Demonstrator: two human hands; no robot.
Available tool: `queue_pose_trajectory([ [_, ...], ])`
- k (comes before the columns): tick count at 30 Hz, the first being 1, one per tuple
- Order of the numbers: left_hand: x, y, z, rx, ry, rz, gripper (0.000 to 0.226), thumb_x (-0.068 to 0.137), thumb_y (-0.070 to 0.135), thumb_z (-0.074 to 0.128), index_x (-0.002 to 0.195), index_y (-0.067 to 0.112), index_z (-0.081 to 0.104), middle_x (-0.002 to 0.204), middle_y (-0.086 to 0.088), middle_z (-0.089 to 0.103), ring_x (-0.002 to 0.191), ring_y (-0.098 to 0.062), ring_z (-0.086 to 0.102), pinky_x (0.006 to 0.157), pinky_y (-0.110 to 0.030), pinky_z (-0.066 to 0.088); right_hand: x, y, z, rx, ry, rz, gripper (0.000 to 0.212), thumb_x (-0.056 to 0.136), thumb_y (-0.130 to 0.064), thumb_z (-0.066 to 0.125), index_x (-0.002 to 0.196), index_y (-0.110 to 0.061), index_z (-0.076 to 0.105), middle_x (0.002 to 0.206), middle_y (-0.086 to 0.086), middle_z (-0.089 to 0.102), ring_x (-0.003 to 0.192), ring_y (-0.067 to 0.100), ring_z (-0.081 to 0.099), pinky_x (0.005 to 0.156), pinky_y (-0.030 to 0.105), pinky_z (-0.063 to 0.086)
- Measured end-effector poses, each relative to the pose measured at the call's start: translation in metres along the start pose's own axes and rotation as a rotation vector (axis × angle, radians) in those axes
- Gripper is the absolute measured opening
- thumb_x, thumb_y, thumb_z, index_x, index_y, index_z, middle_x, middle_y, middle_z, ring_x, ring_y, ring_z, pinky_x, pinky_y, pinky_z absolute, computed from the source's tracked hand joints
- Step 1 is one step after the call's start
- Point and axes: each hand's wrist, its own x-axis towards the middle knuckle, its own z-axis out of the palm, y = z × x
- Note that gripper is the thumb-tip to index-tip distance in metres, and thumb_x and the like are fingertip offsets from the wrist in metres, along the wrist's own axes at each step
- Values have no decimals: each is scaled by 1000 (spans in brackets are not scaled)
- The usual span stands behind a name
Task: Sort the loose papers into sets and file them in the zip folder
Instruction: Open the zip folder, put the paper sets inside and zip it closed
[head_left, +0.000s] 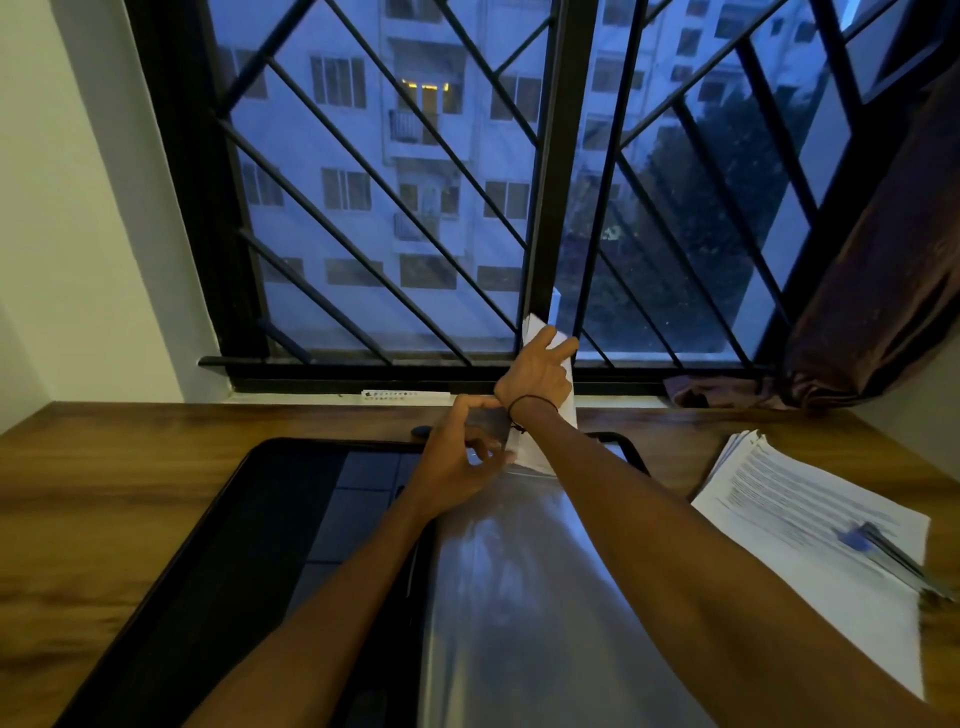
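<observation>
1. The right hand (537, 371) grips a set of papers (545, 415) near its top edge, fingers curled round it, with the bottom edge going into a clear plastic sleeve (519, 597) of the open zip folder (291, 519) on the table (104, 467).
2. The left hand (462, 457) pinches the sleeve's mouth, holding it open just beside the papers' lower corner.
3. The set stands nearly upright, its long axis running from the sleeve's mouth up toward the window (415, 208), top edge leaning a little away from the person.
4. Risk, as I see it: the bottom corners could catch on the sleeve's lip and buckle the sheets, since the set is held high and the lower end is free to bend.
5. If the left hand's pinch slips, the mouth would likely close and the papers would slide over the outside of the sleeve.
6. A loose hold could let the inner sheets fan out.
7. A second stack of papers (810, 535) lies to the right with a pen (883, 551) on it, near the right forearm; a careless sweep might nudge it.
</observation>
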Motion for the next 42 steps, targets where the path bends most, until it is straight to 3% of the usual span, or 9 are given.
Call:
queue_pose_trajectory([
  [9,4,-7,-2,-37,-13,-129,68,83,14,84,137,17,42,82,6,71,76,-7,70,71,-18,55,6,10,-6,191,-271,89,99,82,-33,81,152,-13,14,156,24,12,122,44,52,98,47,50],
  [13,4,-9,-4,-54,11,-141,70,81,17,87,136,17,44,86,5,67,76,-4,66,71,-19,54,18,27,-11,22,-160,121,102,76,-55,80,148,-13,20,148,23,27,128,46,45,101,52,43],
  [18,4,-6,-2,-22,23,-111,66,82,23,87,134,19,46,80,7,66,74,-11,65,69,-26,56,25,38,-13,139,-371,304,132,64,-70,82,155,-9,9,155,23,27,141,43,32,115,55,33],
  [21,3,-5,-1,21,17,-50,64,80,27,87,131,21,48,101,1,70,80,-17,66,70,-32,58,19,28,-8,89,-407,256,149,52,-82,79,157,-6,6,157,22,26,143,42,29,115,58,32],
  [24,2,-4,-1,56,8,-1,61,81,27,86,129,24,49,113,5,69,85,-12,67,70,-27,58,15,18,-4,45,-348,232,139,56,-70,84,154,-7,11,152,21,32,137,40,35,110,59,35],
  [30,1,-6,1,84,44,13,56,83,41,83,125,27,49,99,8,72,82,-12,70,67,-34,60,21,15,-6,243,-319,250,114,68,-43,85,149,-16,9,142,22,40,127,42,44,104,59,44],
  [35,1,-3,-1,136,155,-24,55,80,49,83,119,23,56,93,16,63,82,2,62,65,-18,51,23,24,-15,573,-358,279,94,77,-26,79,145,-12,15,131,19,49,114,38,56,95,51,52],
  [39,3,-8,-2,311,195,4,42,75,65,76,99,32,65,104,12,59,96,-8,57,77,-40,56,21,28,-25,760,-452,347,70,82,-6,64,140,-9,24,116,18,53,96,34,60,84,47,56],
  [42,3,-9,-1,336,212,-21,42,70,66,74,88,28,72,125,9,52,116,-12,50,91,-34,53,24,35,-30,848,-504,342,52,78,3,55,130,1,48,105,20,62,87,33,64,61,35,57],
])
